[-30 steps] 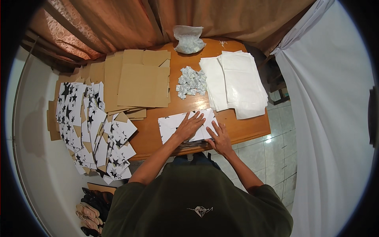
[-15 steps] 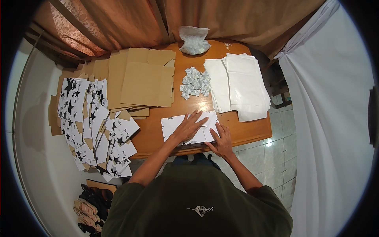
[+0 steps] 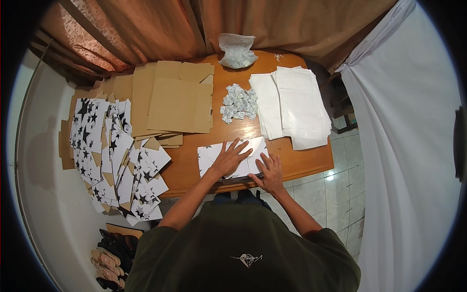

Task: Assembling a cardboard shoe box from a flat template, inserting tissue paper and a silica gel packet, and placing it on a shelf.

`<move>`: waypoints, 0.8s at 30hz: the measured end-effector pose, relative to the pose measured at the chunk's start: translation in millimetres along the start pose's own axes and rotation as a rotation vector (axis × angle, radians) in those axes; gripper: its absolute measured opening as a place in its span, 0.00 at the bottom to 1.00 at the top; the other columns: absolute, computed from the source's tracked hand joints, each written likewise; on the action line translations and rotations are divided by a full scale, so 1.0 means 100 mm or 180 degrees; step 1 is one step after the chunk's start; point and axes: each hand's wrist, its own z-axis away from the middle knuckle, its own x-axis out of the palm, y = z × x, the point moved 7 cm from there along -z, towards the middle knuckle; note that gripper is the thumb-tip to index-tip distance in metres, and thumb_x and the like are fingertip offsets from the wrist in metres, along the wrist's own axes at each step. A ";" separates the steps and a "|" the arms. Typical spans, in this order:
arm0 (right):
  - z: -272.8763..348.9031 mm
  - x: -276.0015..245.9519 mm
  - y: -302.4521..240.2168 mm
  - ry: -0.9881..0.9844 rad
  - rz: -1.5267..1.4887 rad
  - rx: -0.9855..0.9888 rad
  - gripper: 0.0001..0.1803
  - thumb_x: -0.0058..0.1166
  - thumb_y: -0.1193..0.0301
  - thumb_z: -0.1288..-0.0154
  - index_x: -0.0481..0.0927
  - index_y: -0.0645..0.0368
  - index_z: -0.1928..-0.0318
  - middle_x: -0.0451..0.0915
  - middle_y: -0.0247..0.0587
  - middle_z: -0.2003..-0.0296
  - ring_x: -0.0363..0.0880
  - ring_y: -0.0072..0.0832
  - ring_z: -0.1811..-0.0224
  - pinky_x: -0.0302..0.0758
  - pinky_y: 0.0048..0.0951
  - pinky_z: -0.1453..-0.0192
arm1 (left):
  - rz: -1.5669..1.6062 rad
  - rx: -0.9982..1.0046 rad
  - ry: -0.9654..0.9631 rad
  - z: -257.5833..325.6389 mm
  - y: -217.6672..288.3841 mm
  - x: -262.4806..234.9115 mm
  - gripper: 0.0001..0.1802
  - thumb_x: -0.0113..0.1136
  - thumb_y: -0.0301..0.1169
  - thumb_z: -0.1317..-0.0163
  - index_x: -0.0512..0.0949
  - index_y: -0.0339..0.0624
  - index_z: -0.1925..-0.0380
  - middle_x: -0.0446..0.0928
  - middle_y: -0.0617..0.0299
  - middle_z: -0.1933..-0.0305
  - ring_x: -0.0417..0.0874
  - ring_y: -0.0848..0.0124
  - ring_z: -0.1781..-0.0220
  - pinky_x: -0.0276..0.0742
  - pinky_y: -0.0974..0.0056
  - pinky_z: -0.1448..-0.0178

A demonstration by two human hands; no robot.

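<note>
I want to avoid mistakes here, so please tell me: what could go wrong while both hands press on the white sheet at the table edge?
1. The white sheet lies at the front edge of the wooden table; under the left hand and right hand it might slide off.
2. The star-printed sheets overhang the table's left side and may fall.
3. A sweep of the arm could scatter the small folded packets.

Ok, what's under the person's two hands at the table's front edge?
A flat white sheet on the wooden table. The left hand and right hand press flat on it; whatever lies beneath them is hidden.
</note>
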 end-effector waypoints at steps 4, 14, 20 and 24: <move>0.00 -0.04 -0.06 -0.0092 0.0075 -0.0008 0.31 0.65 0.48 0.38 0.82 0.54 0.42 0.71 0.49 0.34 0.64 0.54 0.32 0.58 0.66 0.31 | 0.0661 -0.0142 0.0076 -0.02 -0.11 -0.06 0.27 0.53 0.36 0.26 0.68 0.60 0.28 0.61 0.49 0.22 0.57 0.46 0.20 0.50 0.27 0.25; -0.02 0.04 -0.02 -0.0305 -0.0048 0.0362 0.34 0.64 0.50 0.36 0.75 0.50 0.33 0.62 0.63 0.30 0.62 0.61 0.32 0.58 0.61 0.29 | 0.0166 -0.0546 -0.0217 0.11 -0.10 -0.01 0.30 0.47 0.49 0.24 0.60 0.68 0.24 0.53 0.48 0.19 0.49 0.44 0.18 0.38 0.23 0.23; 0.10 0.21 0.26 -0.0223 -0.1532 0.1451 0.57 0.69 0.45 0.41 0.54 0.66 0.24 0.57 0.67 0.28 0.60 0.60 0.27 0.62 0.50 0.26 | -0.0056 -0.0748 0.0201 0.25 -0.17 -0.31 0.31 0.48 0.48 0.24 0.61 0.61 0.24 0.53 0.48 0.19 0.51 0.46 0.18 0.42 0.23 0.25; 0.01 0.18 0.33 -0.0485 -0.1752 0.1650 0.57 0.69 0.49 0.40 0.53 0.71 0.25 0.64 0.67 0.31 0.65 0.55 0.29 0.64 0.46 0.27 | 0.1073 -0.2515 0.1638 0.98 -0.66 -0.51 0.34 0.58 0.44 0.29 0.65 0.38 0.29 0.59 0.40 0.24 0.56 0.43 0.21 0.54 0.45 0.22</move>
